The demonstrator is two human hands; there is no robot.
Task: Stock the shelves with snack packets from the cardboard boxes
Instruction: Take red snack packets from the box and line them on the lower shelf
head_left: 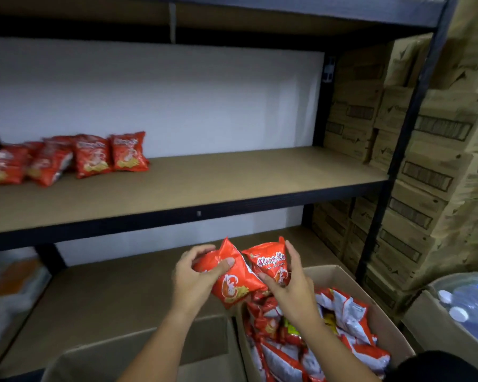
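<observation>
The packet in the right hand (287, 282) is red and has white script that reads about like "Alengku"; the last letters are behind the fingers, and the small line under it is too blurred to read. This right packet (271, 263) stands nearly upright, its long axis vertical, with the top seam up. The left hand (196, 277) grips a second red packet (232, 282), thumb on the front and fingers curled behind. This one is tilted, its long axis running from upper left to lower right, and it shows a white shrimp drawing; its name is covered by the thumb. Both packets are held above the open cardboard box (381, 315), which is full of the same red and white packets lying in disorder. Its near end is cut off by the frame. On the middle shelf (232, 175), at the left, a row of red packets (94, 155) stands, their print smeared. The stacked cartons (425, 150) at the right have unreadable marks.
</observation>
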